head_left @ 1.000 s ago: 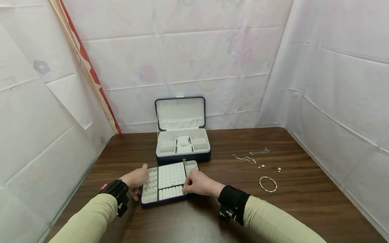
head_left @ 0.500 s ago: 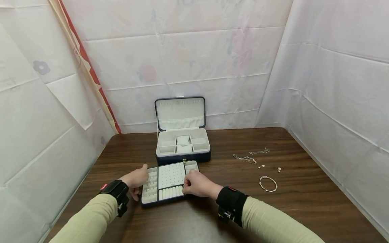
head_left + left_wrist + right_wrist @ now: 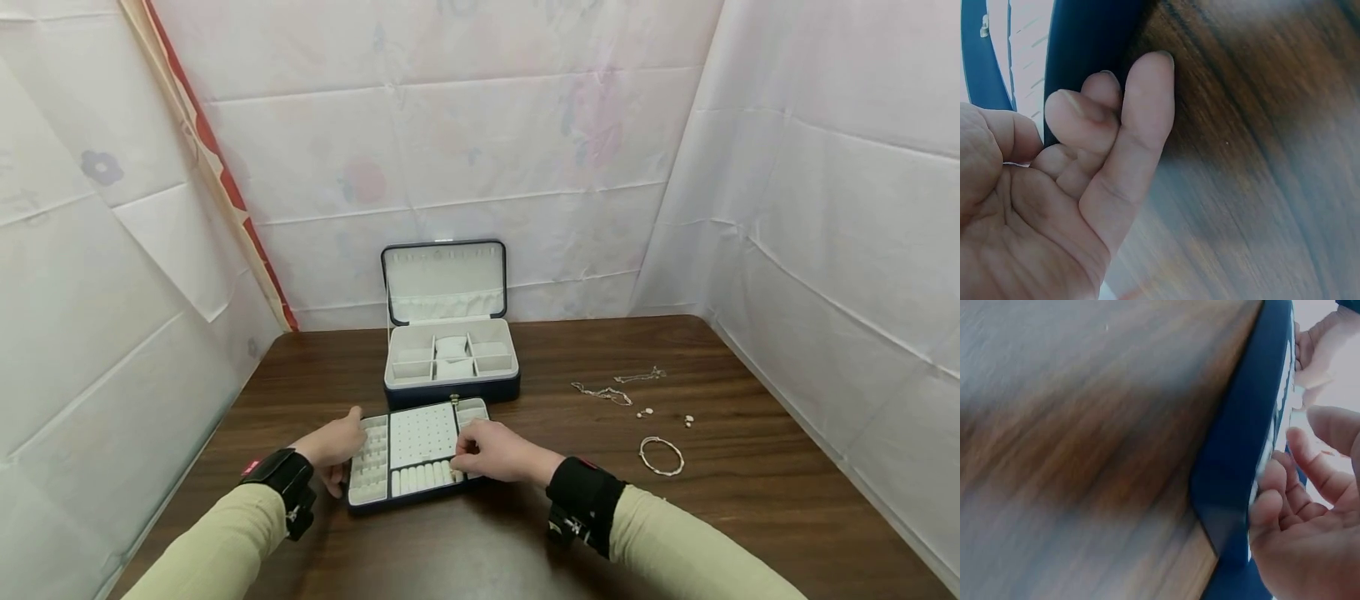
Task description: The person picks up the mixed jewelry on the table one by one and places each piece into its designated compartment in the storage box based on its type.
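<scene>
A jewelry tray (image 3: 423, 435) with a white lining and dark blue sides lies slightly turned on the table. At its left edge my left hand (image 3: 336, 442) grips the side; in the left wrist view the thumb is by the rim and curled fingers lie against the outer wall. Over the right end of the white ring rolls (image 3: 420, 478), my right hand (image 3: 495, 450) pinches with thumb and forefinger at a tiny gold-coloured ring (image 3: 453, 474), mostly hidden by the fingertips. My right hand's other fingers (image 3: 1266, 509) are curled beside the tray's edge.
Behind the tray stands an open dark blue jewelry box (image 3: 452, 390) with compartments and small cushions. To the right lie two fine chains (image 3: 603, 393), some small earrings (image 3: 688, 421) and a bangle (image 3: 662, 456). Sheets hang around the wooden table (image 3: 360, 558).
My right hand has shifted slightly to the right at the ring rolls, and a gold-coloured spot shows below its fingertips. My left hand stays at the tray's left edge.
</scene>
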Motion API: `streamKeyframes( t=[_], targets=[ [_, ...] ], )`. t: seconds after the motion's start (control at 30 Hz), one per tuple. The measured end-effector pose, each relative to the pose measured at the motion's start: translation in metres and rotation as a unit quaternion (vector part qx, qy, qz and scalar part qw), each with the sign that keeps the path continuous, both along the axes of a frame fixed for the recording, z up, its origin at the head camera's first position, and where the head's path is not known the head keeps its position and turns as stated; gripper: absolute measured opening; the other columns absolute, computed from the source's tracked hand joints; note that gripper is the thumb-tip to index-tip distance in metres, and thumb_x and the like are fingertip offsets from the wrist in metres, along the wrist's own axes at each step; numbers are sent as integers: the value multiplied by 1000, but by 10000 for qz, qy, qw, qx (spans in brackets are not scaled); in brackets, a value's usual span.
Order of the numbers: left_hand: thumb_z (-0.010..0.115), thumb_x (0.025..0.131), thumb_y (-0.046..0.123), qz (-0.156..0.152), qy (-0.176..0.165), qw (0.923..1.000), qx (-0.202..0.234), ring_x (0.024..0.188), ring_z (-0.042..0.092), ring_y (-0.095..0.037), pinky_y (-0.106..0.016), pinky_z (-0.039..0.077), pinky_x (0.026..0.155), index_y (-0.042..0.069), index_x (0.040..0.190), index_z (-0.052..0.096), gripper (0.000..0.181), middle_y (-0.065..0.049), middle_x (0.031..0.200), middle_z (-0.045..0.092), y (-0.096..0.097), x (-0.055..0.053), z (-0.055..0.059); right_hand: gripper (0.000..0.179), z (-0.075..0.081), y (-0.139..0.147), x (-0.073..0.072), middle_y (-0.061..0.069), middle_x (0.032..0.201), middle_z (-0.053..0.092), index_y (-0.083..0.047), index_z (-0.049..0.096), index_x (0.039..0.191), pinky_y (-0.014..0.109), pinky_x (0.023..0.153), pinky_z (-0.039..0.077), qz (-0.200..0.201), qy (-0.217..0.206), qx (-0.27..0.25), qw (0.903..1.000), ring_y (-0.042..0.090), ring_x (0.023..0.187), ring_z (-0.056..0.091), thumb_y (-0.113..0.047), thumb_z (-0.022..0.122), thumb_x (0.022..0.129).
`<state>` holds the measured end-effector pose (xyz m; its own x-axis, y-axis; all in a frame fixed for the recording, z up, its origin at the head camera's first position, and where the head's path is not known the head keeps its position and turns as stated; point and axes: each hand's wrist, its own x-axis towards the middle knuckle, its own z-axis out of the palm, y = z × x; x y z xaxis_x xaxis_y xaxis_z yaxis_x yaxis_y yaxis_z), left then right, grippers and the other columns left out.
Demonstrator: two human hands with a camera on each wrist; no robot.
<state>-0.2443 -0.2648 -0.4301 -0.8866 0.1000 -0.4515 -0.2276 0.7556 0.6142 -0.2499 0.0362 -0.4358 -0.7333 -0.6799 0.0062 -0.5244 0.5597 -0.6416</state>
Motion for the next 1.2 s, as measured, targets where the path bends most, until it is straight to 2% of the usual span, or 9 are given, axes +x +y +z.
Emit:
streamKeyframes(
  t=[0.2,0.5,0.7,0.83,0.97,1.1,1.2],
  targets=[
    [32,102,7,-182,358,9992,53,39,47,-17,-42,60,48,-6,158,4,64,-17,61,54,-4,0,-3,9,7,20,-7,-8,84,59,-17,65,88,25,70,46,-215,27,-309,9993,7,78,53,-16,68,96],
    [36,103,7,-267,479,9983,199,41,49,-17,-42,60,49,-9,158,9,63,-18,64,56,-11,-1,-5,4,25,57,-15,-2,86,64,-17,66,99,31,66,51,-862,-162,-466,9951,12,72,59,-19,63,100],
    [38,102,7,-181,578,9976,344,41,50,-17,-42,60,49,-2,154,27,54,-19,70,57,-11,0,-6,7,30,81,-17,2,82,64,-13,67,100,30,63,50,-1197,-67,-392,9920,14,66,59,-19,63,101],
    [39,102,7,-274,693,9960,496,42,52,-18,-42,59,48,-2,150,34,50,-18,69,58,-6,0,-5,11,34,100,-20,10,82,65,-9,66,103,32,62,50,-1461,-197,-386,9883,18,66,59,-18,61,103],
    [40,102,6,-367,797,9946,559,42,54,-19,-42,59,47,-4,152,34,51,-17,65,59,-2,-2,-5,14,38,118,-24,15,87,66,-6,65,108,38,66,55,-1673,-416,-541,9835,28,74,63,-19,59,104],
    [39,102,7,-358,790,9943,626,41,54,-18,-42,59,47,-4,155,31,54,-16,60,60,3,-4,-7,15,43,137,-26,16,90,65,-6,63,112,48,71,57,-1861,-429,-676,9793,35,81,64,-19,58,105],
    [39,102,6,-344,759,9943,670,40,53,-18,-43,59,48,-4,156,28,56,-16,58,59,5,-4,-9,17,45,152,-27,13,88,64,-5,63,114,44,70,55,-1953,-272,-656,9782,37,82,63,-20,58,106]
  ],
)
